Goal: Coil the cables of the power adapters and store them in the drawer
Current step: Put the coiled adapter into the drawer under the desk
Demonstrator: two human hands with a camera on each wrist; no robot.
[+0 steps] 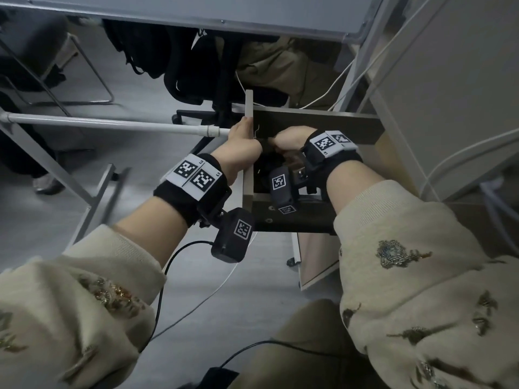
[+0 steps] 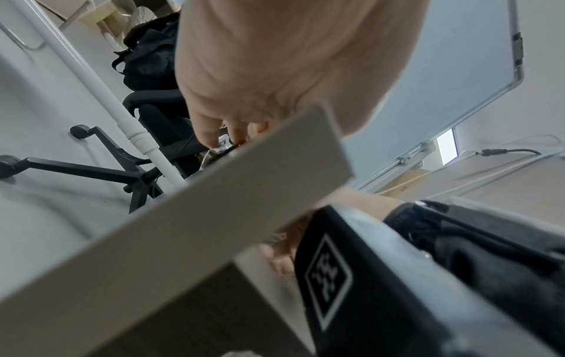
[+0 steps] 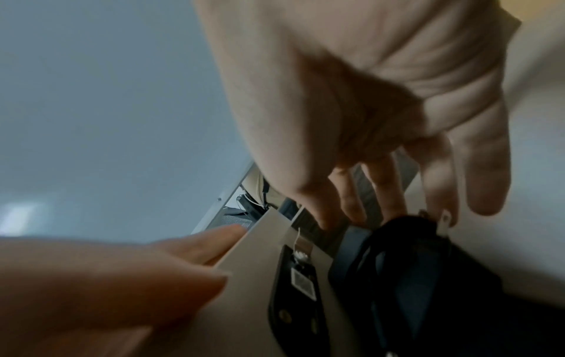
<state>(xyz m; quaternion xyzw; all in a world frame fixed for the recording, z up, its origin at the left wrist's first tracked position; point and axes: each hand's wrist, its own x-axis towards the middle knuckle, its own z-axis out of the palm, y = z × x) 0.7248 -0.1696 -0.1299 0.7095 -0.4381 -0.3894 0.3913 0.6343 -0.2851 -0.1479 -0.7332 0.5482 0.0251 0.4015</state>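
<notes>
Sleeves: two cream knitted sleeves (image 1: 415,276) with shiny patches, closest to the head camera.
Wrist bands: black bands with black-and-white square tags (image 1: 196,175) on both wrists.
Left hand: the left hand (image 1: 241,136) grips the pale wooden front edge of the open drawer (image 1: 248,108), thumb outside, fingers (image 2: 211,135) curled over the top.
Right hand: the right hand (image 1: 292,137) reaches down inside the drawer, and its fingers (image 3: 388,190) are bent onto the black power adapter with its coiled black cable (image 3: 406,253).
Adapter: inside the drawer, near the front wall.
Floor: a black office chair (image 1: 196,80) stands behind on the grey floor (image 1: 140,164).
</notes>
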